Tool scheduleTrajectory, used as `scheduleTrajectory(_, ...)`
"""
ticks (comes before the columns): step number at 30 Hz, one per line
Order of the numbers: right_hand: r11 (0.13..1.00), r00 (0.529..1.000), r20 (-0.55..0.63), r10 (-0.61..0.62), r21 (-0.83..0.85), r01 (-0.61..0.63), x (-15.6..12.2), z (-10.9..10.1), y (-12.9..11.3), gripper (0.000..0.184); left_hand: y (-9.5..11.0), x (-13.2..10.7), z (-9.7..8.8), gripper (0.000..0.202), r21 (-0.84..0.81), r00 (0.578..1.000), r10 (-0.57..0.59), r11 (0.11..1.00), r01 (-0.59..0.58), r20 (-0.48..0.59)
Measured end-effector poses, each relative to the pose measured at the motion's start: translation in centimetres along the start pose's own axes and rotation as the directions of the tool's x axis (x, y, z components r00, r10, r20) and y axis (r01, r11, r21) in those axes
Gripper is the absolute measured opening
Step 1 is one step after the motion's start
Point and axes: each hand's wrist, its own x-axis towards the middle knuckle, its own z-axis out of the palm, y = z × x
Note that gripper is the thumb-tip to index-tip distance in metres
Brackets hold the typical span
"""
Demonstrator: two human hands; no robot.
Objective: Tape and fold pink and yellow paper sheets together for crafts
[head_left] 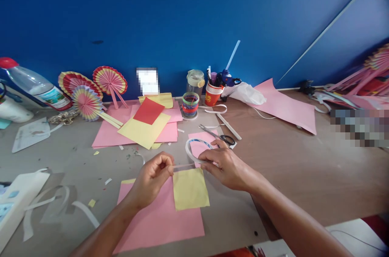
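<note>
My right hand (221, 164) grips a roll of narrow double-sided tape (189, 152), its ring standing up from the fingers. From the roll a thin strip of tape (184, 166) runs across to my left hand (156, 172), whose thumb and fingers pinch the free end. The stretched strip lies along or just above the top edge of a yellow paper square (191, 190); I cannot tell whether it touches. Beneath that square is a larger pink sheet (164, 228). Just beyond the roll are a small pink paper piece (197, 147) and black-handled scissors (226, 139).
Pink and yellow sheets with a red square (148, 110) are stacked behind. Folded paper fans (110, 81) and a plastic bottle (45, 91) stand left. A jar (190, 105) and red cup of tools (213, 94) stand near the blue wall. Tape liner strips (86, 213) lie left.
</note>
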Motion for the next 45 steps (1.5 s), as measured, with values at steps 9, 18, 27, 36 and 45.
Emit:
scheduleTrajectory(9, 0.998, 0.998, 0.046, 0.047, 0.048, -0.05, -0.27, 0.14, -0.07, 0.019, -0.24, 0.25, -0.13, 0.016, 0.019, 0.999, -0.038, 0.999, 0.038, 0.01)
scheduleTrajectory(18, 0.997, 0.999, 0.011, 0.031, 0.07, -0.032, -0.22, 0.41, 0.11, 0.025, -0.24, 0.28, -0.21, 0.018, 0.02, 0.998, -0.055, 0.998, 0.055, 0.009)
scheduleTrajectory(27, 0.995, 0.999, 0.008, 0.052, 0.089, -0.053, -0.14, 0.56, -0.05, 0.017, -0.24, 0.4, -0.03, 0.021, 0.02, 0.997, -0.072, 0.997, 0.072, 0.014)
scheduleTrajectory(36, 0.996, 0.999, 0.014, 0.038, 0.077, -0.039, -0.11, 0.78, -0.06, 0.016, -0.2, 0.36, -0.05, 0.02, 0.004, 0.997, -0.075, 0.997, 0.075, 0.016)
scheduleTrajectory(45, 1.0, 1.0, 0.028, -0.011, 0.018, 0.01, -0.45, 0.3, -0.12, 0.017, -0.22, 0.39, -0.24, 0.017, 0.019, 0.994, -0.113, 0.993, 0.113, 0.013)
